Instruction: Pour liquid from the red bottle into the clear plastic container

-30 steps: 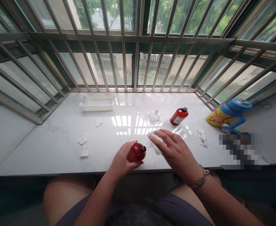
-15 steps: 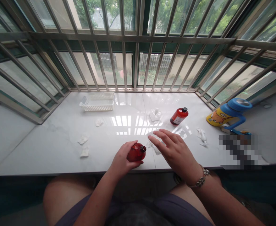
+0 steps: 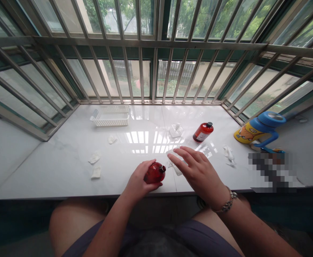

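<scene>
Holding a small red bottle (image 3: 154, 172) on its side near the front edge of the white worktop (image 3: 65, 167), my left hand (image 3: 139, 180) has its grip clamped around the rounded body, with the uncapped neck pointing right. My right hand (image 3: 196, 171) lies flat with its fingers spread, its grip apart, the fingertips pressing a clear plastic packet (image 3: 174, 161) just beside the bottle's mouth. I cannot tell what the packet contains.

Handling, as I judge it: the bottle looks light, rigid and smooth, possibly glass, so it could roll or slip on the glossy surface; the body, where I hold it, is the best place to take hold. The packet looks thin, limp and slippery, easier to pin flat than to pinch.

Surroundings: a second red bottle with a black cap (image 3: 203, 131) lies well apart, farther back to the right. A white slotted basket (image 3: 110, 115) stands at the rear left. Crumpled white wipes (image 3: 95, 158) are scattered on the left. A yellow and blue child's cup (image 3: 258, 130) rests far right.
</scene>
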Demonstrator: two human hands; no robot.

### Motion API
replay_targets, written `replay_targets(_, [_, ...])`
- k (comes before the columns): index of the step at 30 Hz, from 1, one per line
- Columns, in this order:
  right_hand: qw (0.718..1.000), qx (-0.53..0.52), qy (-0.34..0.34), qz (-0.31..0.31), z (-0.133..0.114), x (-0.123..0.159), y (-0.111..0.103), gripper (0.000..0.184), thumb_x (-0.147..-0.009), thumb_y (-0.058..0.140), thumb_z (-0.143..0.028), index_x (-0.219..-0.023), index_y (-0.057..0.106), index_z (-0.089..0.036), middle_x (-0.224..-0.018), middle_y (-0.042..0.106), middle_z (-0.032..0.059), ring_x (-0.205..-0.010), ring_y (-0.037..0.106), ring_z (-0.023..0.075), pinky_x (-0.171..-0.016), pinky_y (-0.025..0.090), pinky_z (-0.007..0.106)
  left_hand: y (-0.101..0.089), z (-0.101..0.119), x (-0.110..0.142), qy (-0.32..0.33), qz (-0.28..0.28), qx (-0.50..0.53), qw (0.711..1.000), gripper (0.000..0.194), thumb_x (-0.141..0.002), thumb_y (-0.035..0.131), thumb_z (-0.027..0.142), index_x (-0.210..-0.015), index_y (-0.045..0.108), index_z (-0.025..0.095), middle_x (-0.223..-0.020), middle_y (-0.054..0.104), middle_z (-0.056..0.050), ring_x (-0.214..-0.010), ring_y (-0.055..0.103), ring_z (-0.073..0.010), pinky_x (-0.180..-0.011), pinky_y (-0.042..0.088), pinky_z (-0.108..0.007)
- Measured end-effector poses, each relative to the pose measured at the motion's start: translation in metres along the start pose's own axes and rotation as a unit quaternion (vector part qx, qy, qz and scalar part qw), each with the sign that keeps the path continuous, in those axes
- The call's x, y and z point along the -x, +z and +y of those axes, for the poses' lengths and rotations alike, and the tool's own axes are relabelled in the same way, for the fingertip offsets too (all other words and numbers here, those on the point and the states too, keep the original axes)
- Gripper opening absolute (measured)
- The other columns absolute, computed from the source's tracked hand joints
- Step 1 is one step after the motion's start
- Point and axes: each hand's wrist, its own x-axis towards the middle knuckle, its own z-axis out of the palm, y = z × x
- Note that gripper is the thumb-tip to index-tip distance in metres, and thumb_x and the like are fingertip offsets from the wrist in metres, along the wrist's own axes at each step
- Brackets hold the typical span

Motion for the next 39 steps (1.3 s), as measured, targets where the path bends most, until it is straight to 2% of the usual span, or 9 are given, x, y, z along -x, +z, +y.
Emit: replay_targets(39, [1.000,0.007,-0.020,-0.003,-0.0030,-0.0051,-0.0013,0.055,-0.099,0.053,0.001,-0.147,0.062,-0.023,-0.144,0.069,0.0103,-0.136,0.059,0.0299,-0.102,0.050,0.044,-0.0019,0.0026,-0.0001,-0.011,-0.003,0.007,1.000,0.085,-0.076,0.097,0.030,-0.151,0.056,0.035,-0.148,0.064,-0.008,-0.136,0.063,-0.0323,-0.119,0.052,-0.051])
